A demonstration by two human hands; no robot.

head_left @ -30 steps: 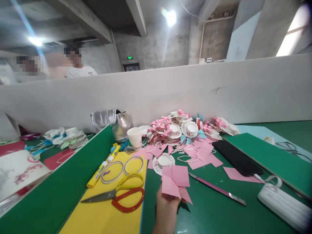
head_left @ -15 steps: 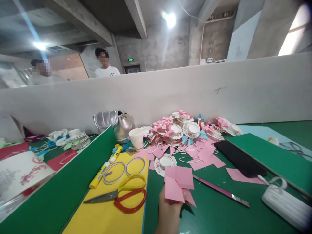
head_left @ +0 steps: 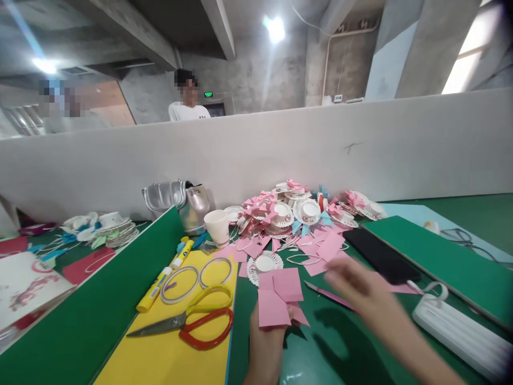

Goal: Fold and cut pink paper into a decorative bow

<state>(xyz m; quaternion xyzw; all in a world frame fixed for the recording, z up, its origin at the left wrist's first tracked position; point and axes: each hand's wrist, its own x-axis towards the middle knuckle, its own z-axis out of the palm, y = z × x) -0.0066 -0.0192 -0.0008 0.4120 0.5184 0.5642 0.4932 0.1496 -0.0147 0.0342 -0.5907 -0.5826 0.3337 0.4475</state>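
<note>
One pink paper bow (head_left: 278, 297) pinched atop left hand (head_left: 266, 342), seemingly

Craft workbench in a bare concrete workroom.
Green table (head_left: 344, 353) carries scissors (head_left: 188, 321), glue sticks (head_left: 154, 289), pink paper squares (head_left: 324, 248) and a heap of finished paper ornaments (head_left: 292, 211). A white partition (head_left: 280, 149) divides workstations; exposed concrete beams (head_left: 216, 27) overhead; a person (head_left: 188, 104) stands beyond the partition.
</note>
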